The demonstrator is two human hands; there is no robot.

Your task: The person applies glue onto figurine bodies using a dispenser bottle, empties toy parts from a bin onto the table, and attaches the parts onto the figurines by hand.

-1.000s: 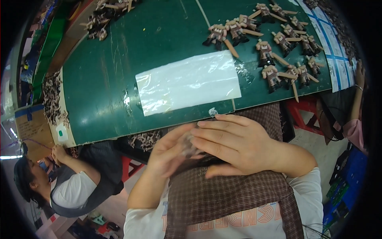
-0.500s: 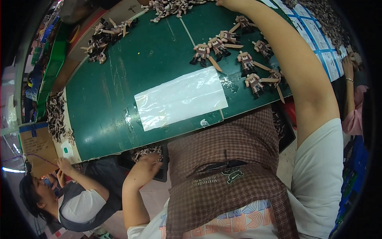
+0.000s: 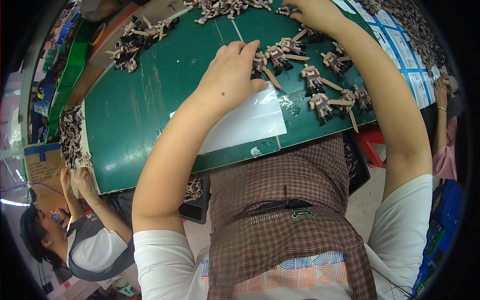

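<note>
My left hand (image 3: 227, 75) reaches over the green table, thumb and forefinger apart on either side of a small toy figure (image 3: 259, 65) in brown and black. Its other fingers are partly hidden behind the back of the hand. At the far side, my right hand (image 3: 317, 17) has its fingertips closed on a small pale figure (image 3: 286, 10). Below my left hand lies a white glossy sheet (image 3: 250, 127), partly covered by my wrist. Several similar figures with tan blade-like pieces, such as this standing-shaped figure (image 3: 311, 77), lie to the right.
A heap of pale figures (image 3: 227, 7) lies at the table's far edge. More figures (image 3: 130, 45) sit at the far left beside a green bin (image 3: 70, 75). A co-worker (image 3: 95, 245) works at the left; another person's arm (image 3: 441, 100) shows at the right.
My left hand has risen from below the table edge to the figure beyond the white sheet. My right hand has moved right from the far heap, bringing a pale figure. Another figure now lies near the right edge.
</note>
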